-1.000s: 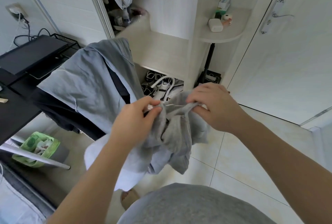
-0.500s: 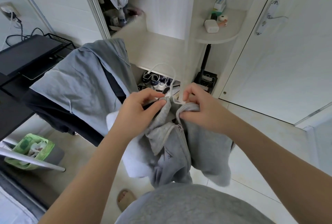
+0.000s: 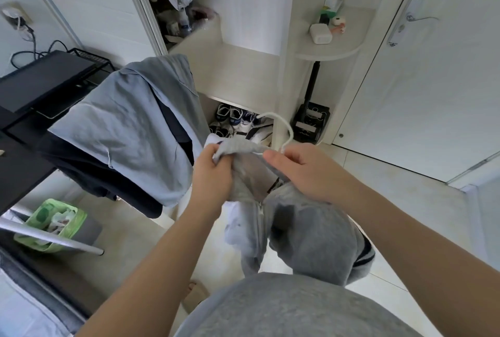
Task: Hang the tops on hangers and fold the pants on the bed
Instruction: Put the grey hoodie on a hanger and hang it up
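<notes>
Head: left hand (image 3: 213, 174), right hand (image 3: 305, 171) grip grey top (image 3: 311, 234) collar edge.

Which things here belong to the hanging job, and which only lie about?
For the job: grey zip top, white hanger, left hand, right hand; perhaps the draped blue garment.
Lying about: shoes, green bin, white box.
</notes>
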The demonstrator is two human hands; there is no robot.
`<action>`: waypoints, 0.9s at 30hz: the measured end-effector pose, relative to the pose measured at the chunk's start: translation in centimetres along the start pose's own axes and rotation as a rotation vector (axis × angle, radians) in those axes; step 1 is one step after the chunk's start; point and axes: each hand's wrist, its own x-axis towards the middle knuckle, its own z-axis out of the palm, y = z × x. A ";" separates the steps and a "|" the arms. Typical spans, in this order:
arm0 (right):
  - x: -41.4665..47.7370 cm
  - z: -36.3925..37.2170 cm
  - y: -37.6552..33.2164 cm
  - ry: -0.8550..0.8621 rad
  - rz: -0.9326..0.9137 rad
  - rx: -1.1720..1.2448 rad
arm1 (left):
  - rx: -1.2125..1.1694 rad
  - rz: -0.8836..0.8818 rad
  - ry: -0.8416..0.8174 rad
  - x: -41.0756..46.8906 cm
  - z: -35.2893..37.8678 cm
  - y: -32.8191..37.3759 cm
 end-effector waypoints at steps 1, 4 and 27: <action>0.0 -0.1 -0.1 -0.012 0.015 -0.118 | -0.010 0.030 0.025 0.3 -0.3 0.6; -0.1 -0.4 -0.3 -0.035 -0.028 -0.329 | -0.012 0.138 0.031 1.4 -1.1 2.0; 2.1 -1.5 -1.2 0.012 -0.124 -0.315 | 0.284 0.438 -0.268 1.5 -3.1 3.4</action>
